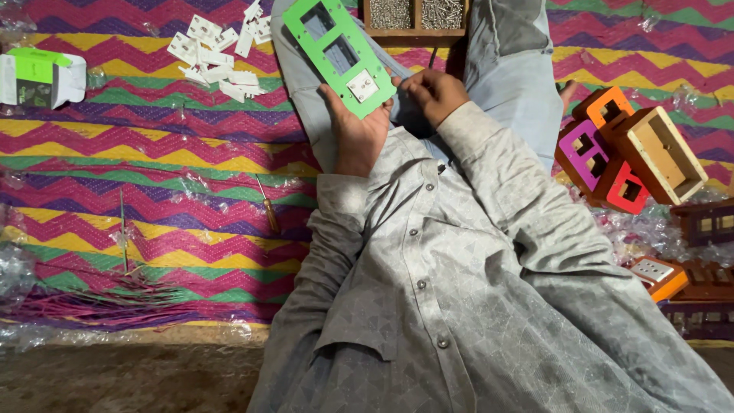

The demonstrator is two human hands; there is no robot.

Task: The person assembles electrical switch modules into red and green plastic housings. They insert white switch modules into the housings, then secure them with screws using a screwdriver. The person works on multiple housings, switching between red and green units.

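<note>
Loosely held plate, small part at risk

Clearly the weak point is the grip. The left hand holds a green cut-out plate from below, its fingers curled around the plate's near end with the thumb pressed on the edge, while most of the plate juts out unsupported over the person's lap. A white switch module sits in the plate's nearest opening, and the right hand is just beside it, fingers bent together at the plate's edge; whether they pinch anything small there cannot be told.

Several things could go wrong, as I judge it:

- The plate could tip or twist, since only one end is held and any push from the right hand acts on that same end
- The white module could pop out of its opening if pressed off-centre, and drop into the folds of the grey clothing, where it would be hard to find
- A small part slipping from the right fingers would likely vanish against the busy zigzag mat

A screwdriver lies on the mat well apart from both hands, so reaching for it would leave the plate in one hand alone. More white modules lie scattered beyond the left hand, and a tray of screws sits past the plate's far end, close enough to be knocked by it
</note>
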